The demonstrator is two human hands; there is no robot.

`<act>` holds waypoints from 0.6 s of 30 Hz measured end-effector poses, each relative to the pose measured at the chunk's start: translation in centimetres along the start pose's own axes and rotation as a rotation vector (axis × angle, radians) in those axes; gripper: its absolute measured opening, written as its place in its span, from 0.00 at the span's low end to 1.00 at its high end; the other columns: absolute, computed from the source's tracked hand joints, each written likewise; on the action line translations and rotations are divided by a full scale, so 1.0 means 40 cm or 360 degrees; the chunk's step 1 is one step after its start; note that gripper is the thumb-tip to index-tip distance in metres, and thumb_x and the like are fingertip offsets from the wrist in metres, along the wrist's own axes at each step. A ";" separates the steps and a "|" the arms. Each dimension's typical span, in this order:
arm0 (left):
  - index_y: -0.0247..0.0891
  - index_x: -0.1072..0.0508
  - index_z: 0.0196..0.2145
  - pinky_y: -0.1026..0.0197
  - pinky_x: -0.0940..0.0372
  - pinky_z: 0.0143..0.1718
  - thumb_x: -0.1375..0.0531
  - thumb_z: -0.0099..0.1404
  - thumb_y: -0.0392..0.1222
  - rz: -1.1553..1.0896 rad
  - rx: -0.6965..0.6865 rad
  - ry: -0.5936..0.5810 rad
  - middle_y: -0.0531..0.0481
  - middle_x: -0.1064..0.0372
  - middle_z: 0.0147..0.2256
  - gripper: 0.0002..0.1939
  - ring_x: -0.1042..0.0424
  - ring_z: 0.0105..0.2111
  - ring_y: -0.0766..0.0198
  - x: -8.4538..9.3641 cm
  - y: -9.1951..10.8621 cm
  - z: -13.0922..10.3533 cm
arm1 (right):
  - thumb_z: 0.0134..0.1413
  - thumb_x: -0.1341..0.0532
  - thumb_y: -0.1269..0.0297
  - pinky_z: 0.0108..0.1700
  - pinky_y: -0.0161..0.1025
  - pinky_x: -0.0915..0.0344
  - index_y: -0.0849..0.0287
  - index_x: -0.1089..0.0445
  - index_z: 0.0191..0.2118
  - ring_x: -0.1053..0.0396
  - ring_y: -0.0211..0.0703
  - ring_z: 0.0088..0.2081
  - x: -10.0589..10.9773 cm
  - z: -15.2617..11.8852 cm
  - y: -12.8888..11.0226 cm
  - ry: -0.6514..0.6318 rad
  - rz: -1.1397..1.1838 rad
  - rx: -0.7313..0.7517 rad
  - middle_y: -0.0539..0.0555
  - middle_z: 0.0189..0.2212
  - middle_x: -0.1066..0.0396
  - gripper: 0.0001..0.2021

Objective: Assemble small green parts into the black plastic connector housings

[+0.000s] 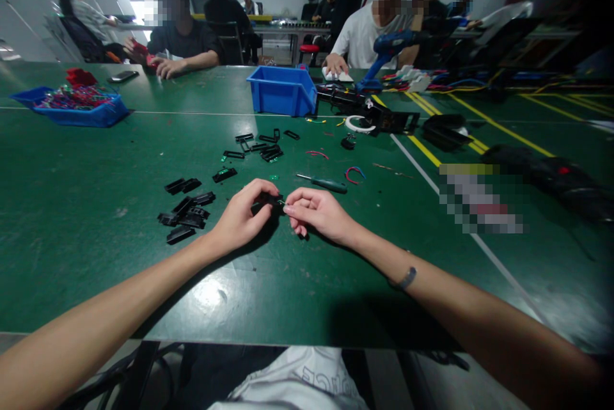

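My left hand (pixel 245 210) is closed on a small black plastic piece (pixel 274 200), mostly hidden by the fingers. Close beside it, my right hand (pixel 320 213) pinches thumb and forefinger at the edge of that piece, on something too small to name. Just beyond the right hand lies a screwdriver (pixel 330 185) with a dark green handle, its tip pointing left. To the left of my left hand is a loose pile of black plastic housings (pixel 185 208). Farther away lie several thin black frames (pixel 271 153) and a small green piece (pixel 274 177).
A blue bin (pixel 275 93) stands ahead, with a blue tray (pixel 89 112) of wires at far left. A blue power drill (pixel 384 55) is upright at back right. Short wires (pixel 355 174) lie beyond the screwdriver. Two people sit across the green table (pixel 119 256).
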State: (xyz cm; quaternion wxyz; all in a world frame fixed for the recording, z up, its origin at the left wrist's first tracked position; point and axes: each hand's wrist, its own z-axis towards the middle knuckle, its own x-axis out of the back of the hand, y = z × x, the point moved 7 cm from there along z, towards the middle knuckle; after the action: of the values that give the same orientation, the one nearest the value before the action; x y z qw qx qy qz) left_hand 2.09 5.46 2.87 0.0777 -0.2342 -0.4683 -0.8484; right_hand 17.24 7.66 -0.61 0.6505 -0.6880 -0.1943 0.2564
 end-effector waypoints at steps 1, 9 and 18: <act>0.39 0.31 0.47 0.53 0.32 0.51 0.44 0.65 0.31 -0.0013 0.0025 -0.0003 0.43 0.29 0.47 0.12 0.28 0.47 0.58 -0.001 -0.003 -0.001 | 0.55 0.30 0.54 0.21 0.30 0.33 0.60 0.31 0.40 0.30 0.34 0.20 0.000 0.000 0.001 0.0004 0.0000 -0.0003 0.48 0.23 0.26 0.17; 0.39 0.33 0.45 0.57 0.31 0.47 0.42 0.64 0.32 -0.0004 0.0113 -0.0025 0.45 0.27 0.45 0.11 0.26 0.44 0.60 -0.004 -0.010 -0.005 | 0.54 0.29 0.55 0.21 0.29 0.32 0.60 0.31 0.40 0.30 0.34 0.20 0.000 0.000 0.001 0.0004 -0.0005 0.0002 0.48 0.23 0.26 0.16; 0.39 0.33 0.45 0.57 0.32 0.44 0.42 0.65 0.33 -0.0004 0.0132 0.0018 0.45 0.27 0.45 0.10 0.26 0.42 0.61 -0.002 -0.011 -0.005 | 0.54 0.30 0.55 0.21 0.30 0.32 0.60 0.31 0.40 0.30 0.34 0.20 -0.003 -0.001 -0.002 0.0004 -0.0018 0.0000 0.48 0.23 0.26 0.16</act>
State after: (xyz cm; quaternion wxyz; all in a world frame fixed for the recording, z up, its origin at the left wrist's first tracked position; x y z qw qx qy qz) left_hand 1.94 5.53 2.41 0.0891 -0.2254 -0.5030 -0.8296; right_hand 17.17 7.58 -0.52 0.6522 -0.6872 -0.1974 0.2518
